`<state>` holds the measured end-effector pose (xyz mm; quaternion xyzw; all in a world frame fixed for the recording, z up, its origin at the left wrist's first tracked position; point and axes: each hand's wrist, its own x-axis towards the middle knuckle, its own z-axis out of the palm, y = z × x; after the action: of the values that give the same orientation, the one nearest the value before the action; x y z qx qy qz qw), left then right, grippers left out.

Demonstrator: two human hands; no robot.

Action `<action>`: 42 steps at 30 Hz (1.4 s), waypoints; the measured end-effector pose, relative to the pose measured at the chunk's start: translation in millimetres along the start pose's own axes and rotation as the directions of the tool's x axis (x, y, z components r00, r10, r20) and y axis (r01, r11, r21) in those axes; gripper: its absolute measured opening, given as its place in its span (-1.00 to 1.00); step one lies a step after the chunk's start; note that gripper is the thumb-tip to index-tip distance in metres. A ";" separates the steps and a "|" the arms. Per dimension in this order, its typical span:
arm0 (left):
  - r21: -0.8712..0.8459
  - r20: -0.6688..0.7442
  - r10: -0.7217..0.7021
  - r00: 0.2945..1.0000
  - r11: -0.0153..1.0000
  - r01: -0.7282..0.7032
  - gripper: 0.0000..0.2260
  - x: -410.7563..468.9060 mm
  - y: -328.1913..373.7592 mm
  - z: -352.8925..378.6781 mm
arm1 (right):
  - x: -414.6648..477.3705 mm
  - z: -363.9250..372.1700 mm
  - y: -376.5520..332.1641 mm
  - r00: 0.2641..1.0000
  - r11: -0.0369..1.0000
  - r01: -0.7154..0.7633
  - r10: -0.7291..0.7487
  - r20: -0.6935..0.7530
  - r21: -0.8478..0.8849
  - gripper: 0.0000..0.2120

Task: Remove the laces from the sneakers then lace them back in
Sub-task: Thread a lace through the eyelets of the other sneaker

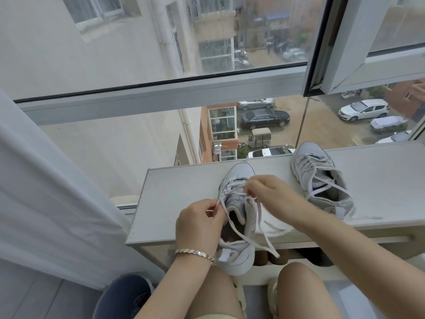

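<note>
Two white sneakers stand on a pale shelf (184,194) by the window. The near sneaker (239,226) points away from me, its heel hanging over the shelf's front edge. My left hand (200,224) pinches one end of its white lace (259,226) at the left side of the shoe. My right hand (266,192) pinches the lace over the eyelets near the toe. Loose lace ends trail down past the shelf edge. The second sneaker (319,178) sits at the right, laced loosely, untouched.
A large window (161,93) rises right behind the shelf, with a street and parked cars far below. A white curtain (46,192) hangs at the left. My knees (299,286) are under the shelf's front edge, with a dark blue object (124,293) on the floor at the left.
</note>
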<state>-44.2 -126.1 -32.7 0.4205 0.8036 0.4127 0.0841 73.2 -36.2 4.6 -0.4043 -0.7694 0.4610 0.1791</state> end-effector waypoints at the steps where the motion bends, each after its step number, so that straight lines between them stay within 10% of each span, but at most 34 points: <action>1: 0.000 -0.006 -0.006 1.000 1.000 0.006 -0.90 0.3 -1.1 -0.8 | -4.1 -7.5 -0.2 1.000 0.993 0.007 -0.004 -0.025 0.116 -0.72; 9: -0.059 -0.047 0.167 0.985 0.984 -0.169 -0.79 2.6 9.2 -6.0 | -34.7 -56.3 -6.4 0.966 0.872 0.255 -0.210 -0.151 0.419 -0.72; 15: -0.309 0.418 0.377 0.826 0.914 -0.262 -0.77 9.2 62.2 -14.2 | -35.1 -49.8 -11.1 0.965 0.933 0.245 -0.260 0.025 0.264 -0.73; 19: -0.367 0.192 0.053 0.980 0.930 0.022 -0.77 35.3 54.2 1.7 | -35.6 -54.6 6.2 0.987 0.990 0.135 -0.138 0.079 0.049 -0.78; 26: -0.428 0.114 -0.190 0.975 0.876 0.221 -0.71 71.3 25.9 16.8 | -45.7 -66.1 32.6 0.977 0.950 -0.054 0.114 0.183 -0.306 -0.84; 29: -0.435 0.255 -0.049 0.966 0.886 0.160 -0.78 63.8 32.3 13.1 | -43.8 -65.7 30.8 0.995 0.990 -0.075 0.083 0.060 -0.122 -0.93; 32: -0.272 0.388 0.088 0.917 0.962 0.023 -0.45 52.7 34.2 8.1 | -39.5 -57.0 26.9 0.986 0.984 -0.097 0.115 -0.123 0.147 -0.84; 35: -0.027 0.248 0.157 0.956 0.987 -0.155 -0.61 37.7 31.7 3.4 | -33.7 -43.6 26.4 0.941 0.920 -0.095 0.208 -0.267 0.381 -0.85; 38: 0.068 0.231 0.124 0.965 0.987 -0.143 -0.85 23.6 25.6 4.9 | -25.8 -29.5 29.3 0.915 0.759 -0.108 0.328 -0.233 0.642 -0.89; 42: 0.256 0.339 0.105 0.935 0.946 -0.199 -0.67 7.8 22.6 13.7 | -18.1 -12.2 32.0 0.922 0.600 -0.104 0.358 -0.150 0.793 -0.95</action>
<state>-28.9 -105.3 -23.3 0.5512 0.7950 0.2235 0.1192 106.8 -35.7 -14.8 -0.4491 -0.4020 0.6990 0.3847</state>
